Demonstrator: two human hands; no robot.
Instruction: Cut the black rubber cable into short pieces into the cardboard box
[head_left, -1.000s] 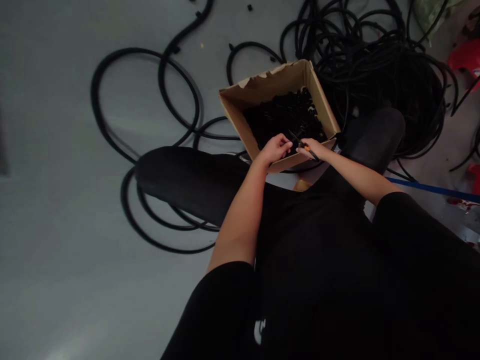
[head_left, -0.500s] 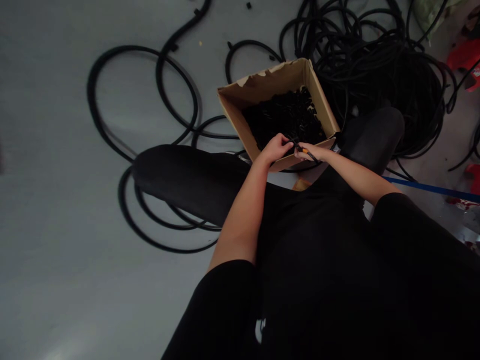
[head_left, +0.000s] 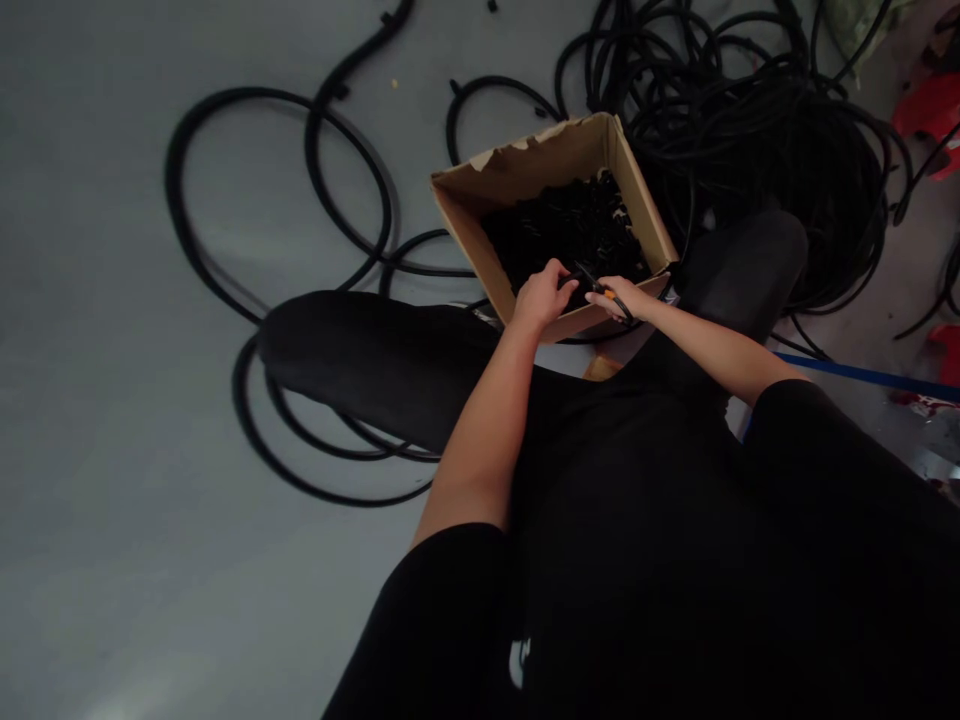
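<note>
Over the near edge of the cardboard box (head_left: pixel 469 240), my left hand (head_left: pixel 540 298) is closed on a black rubber strip (head_left: pixel 568 279). To its right, my right hand (head_left: pixel 627 295) grips black scissors (head_left: pixel 587 274) with orange on the handles. Their blades point up and left, close to the strip. Whether they touch it is too dark to tell. Short black pieces (head_left: pixel 555 225) lie heaped inside the box, which sits between my knees.
Black tubing (head_left: pixel 388 200) loops across the grey floor on the left and passes beneath my leg. A large tangled heap of tubing (head_left: pixel 795 150) lies at upper right. Red objects (head_left: pixel 930 115) and a blue strap (head_left: pixel 870 374) are at the right side.
The scissors' blades show more clearly, and a small gap has opened between my hands. My left hand has shifted slightly left. The whole view has moved a little.
</note>
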